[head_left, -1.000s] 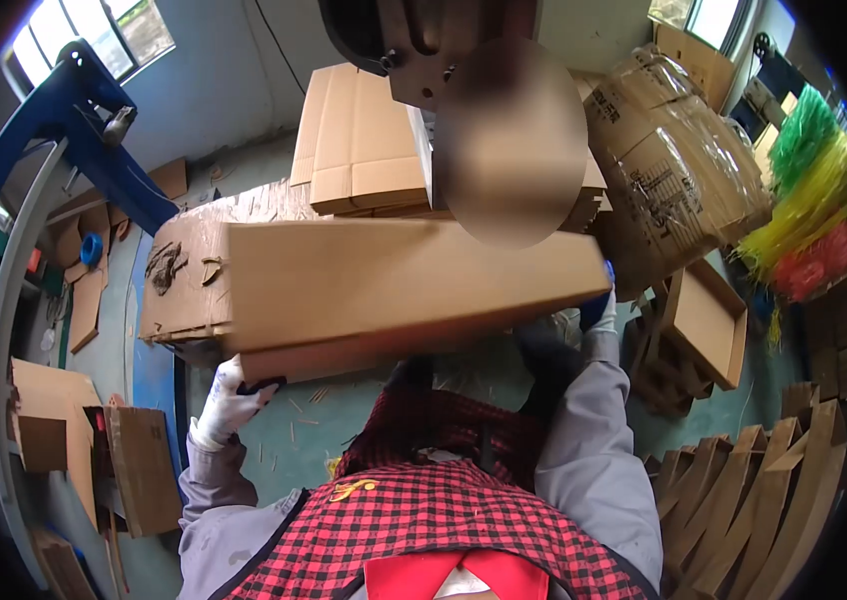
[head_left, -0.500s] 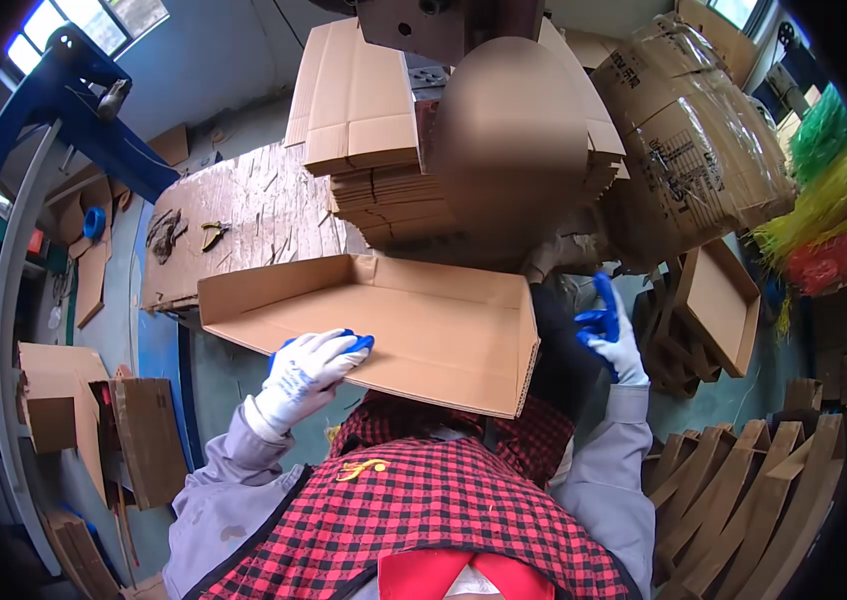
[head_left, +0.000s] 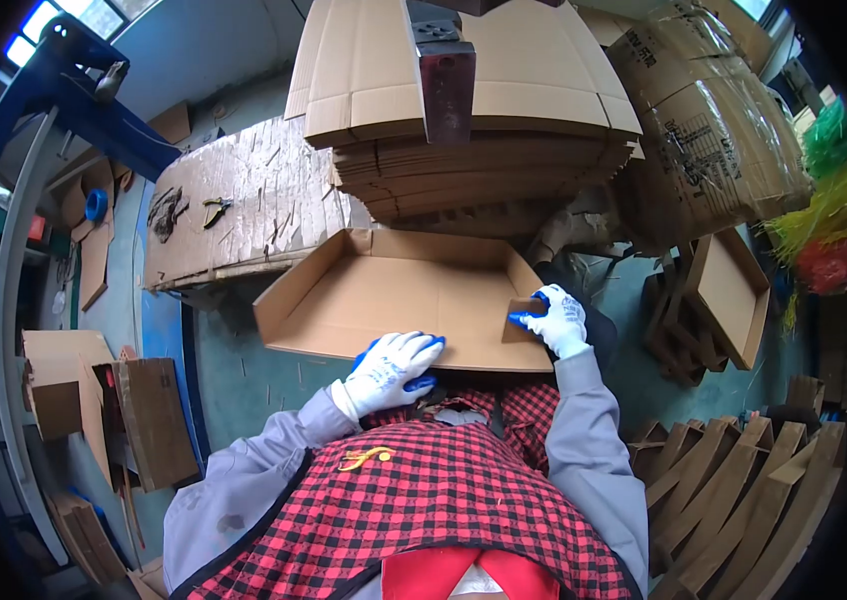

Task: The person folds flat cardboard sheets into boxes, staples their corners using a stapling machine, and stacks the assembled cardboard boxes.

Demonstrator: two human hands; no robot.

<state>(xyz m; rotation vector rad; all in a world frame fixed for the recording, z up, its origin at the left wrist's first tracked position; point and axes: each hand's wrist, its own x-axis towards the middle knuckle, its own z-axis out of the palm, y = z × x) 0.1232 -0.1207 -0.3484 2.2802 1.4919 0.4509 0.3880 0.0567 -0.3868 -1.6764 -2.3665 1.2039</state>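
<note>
In front of my body I have a cardboard box (head_left: 399, 292) with its back and side walls standing up and its near side without a raised wall. My left hand (head_left: 394, 372), in a white glove with blue coating, is closed over the near edge, thumb low and fingers on top. At the near right corner, my right hand (head_left: 559, 322), gloved alike, pinches a small flap (head_left: 521, 320) that is bent inward. Some of the right fingertips are hidden behind this flap.
A stack of flat cardboard sheets (head_left: 494, 90) lies ahead, under a dark metal machine part (head_left: 446, 85). Pliers (head_left: 215, 211) rest on a worn board (head_left: 254, 200) at left. Wrapped cardboard bundles (head_left: 709, 140) and folded boxes (head_left: 729, 300) stand at right, a blue frame (head_left: 124, 120) at left.
My right hand has come in from the right and taken hold of the corner flap, now bent inward. The box has turned slightly, and my left hand has shifted right along its near edge.
</note>
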